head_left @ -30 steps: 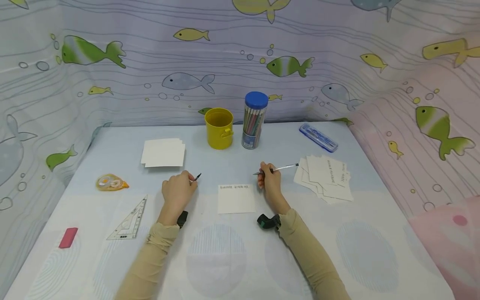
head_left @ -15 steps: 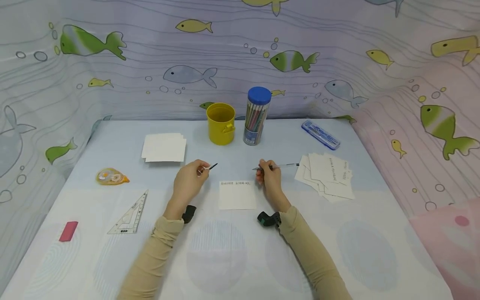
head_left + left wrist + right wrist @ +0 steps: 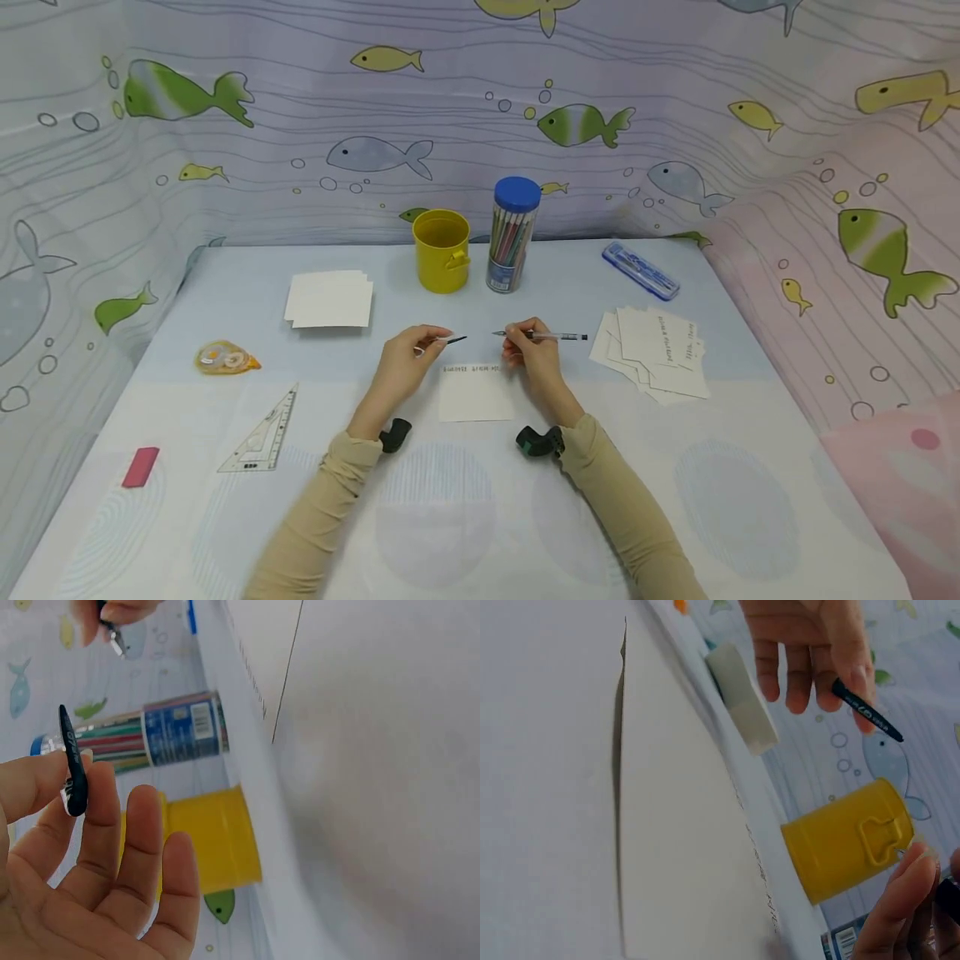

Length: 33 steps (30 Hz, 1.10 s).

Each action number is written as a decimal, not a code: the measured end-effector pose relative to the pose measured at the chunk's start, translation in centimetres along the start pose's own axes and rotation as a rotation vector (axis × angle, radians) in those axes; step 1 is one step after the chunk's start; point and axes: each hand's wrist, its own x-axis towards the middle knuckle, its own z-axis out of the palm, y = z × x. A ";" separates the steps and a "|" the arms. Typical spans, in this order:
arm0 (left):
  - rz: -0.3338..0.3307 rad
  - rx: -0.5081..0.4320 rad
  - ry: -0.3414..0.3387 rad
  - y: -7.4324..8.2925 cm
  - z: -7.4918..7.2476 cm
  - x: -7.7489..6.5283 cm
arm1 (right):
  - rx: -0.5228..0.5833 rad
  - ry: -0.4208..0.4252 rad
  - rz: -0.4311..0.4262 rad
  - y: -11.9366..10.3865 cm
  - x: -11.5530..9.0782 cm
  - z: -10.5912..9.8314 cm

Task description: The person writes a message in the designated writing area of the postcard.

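Note:
My left hand (image 3: 401,365) pinches a pen cap with a black clip (image 3: 73,761) between thumb and index finger; its other fingers are spread loosely in the left wrist view. Facing it, my right hand (image 3: 538,357) grips a clear-barrelled pen (image 3: 562,337), its bare tip pointing left toward the cap. A gap separates tip and cap. Below both hands lies a white card (image 3: 476,398) with a line of handwriting along its far edge. In the right wrist view the fingers of the right hand (image 3: 900,915) show at the lower right corner, and most of the pen is hidden.
Behind the hands stand a yellow bucket (image 3: 441,258) and a blue-lidded tube of pencils (image 3: 512,242). Blank cards (image 3: 330,300) are stacked at left, written cards (image 3: 660,354) at right, near a blue case (image 3: 641,271). Correction tape (image 3: 225,358), a set square (image 3: 266,437) and a red eraser (image 3: 140,467) lie left.
My left hand has moved right with the pen cap, closer to the pen. The right hand stays nearly in place, while the pen has turned to lie more level.

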 end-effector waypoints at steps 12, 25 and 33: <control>0.002 -0.031 0.004 -0.1 1.2 -0.1 | 0.065 -0.135 0.013 -0.7 -1.0 0.8; 0.035 -0.023 0.009 0.1 1.6 -0.4 | 0.041 -0.199 -0.028 -0.4 -1.2 1.1; 0.030 -0.011 0.009 0.0 1.8 -0.5 | 0.026 -0.233 -0.042 0.1 -1.2 1.2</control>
